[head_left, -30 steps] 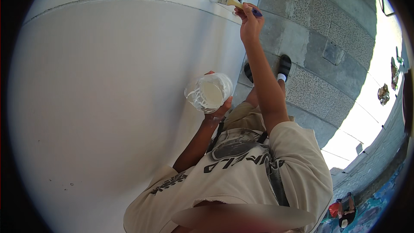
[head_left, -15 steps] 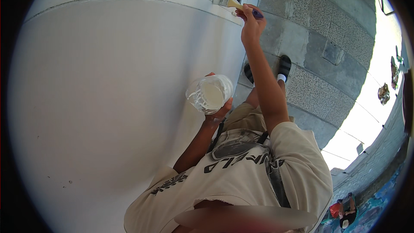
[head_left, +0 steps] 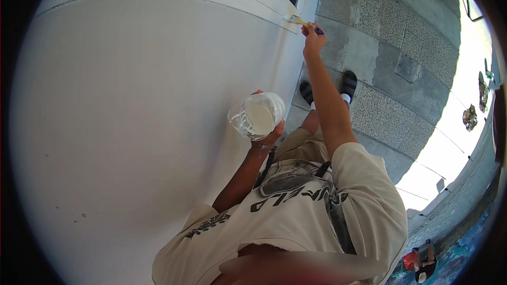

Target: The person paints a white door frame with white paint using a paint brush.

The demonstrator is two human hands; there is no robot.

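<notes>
Brushwork seems the step in hand: the right hand [head_left: 315,41] grips a paintbrush [head_left: 301,22] by its yellow-and-purple handle, the bristles at the far right corner of a smooth white panel [head_left: 132,100]. Nearer, the left hand [head_left: 271,135] curls wide around a round clear plastic tub [head_left: 277,105], its wall smeared with white above creamy paint [head_left: 260,118]. The next move likely calls for light strokes near the panel's edge. Rough, speckled paving slabs [head_left: 388,116] lie to the right.

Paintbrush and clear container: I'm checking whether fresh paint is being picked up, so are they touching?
Apart. The head view shows the white surface plainly between the paintbrush, in the right hand, and the clear container, in the left hand.
</notes>
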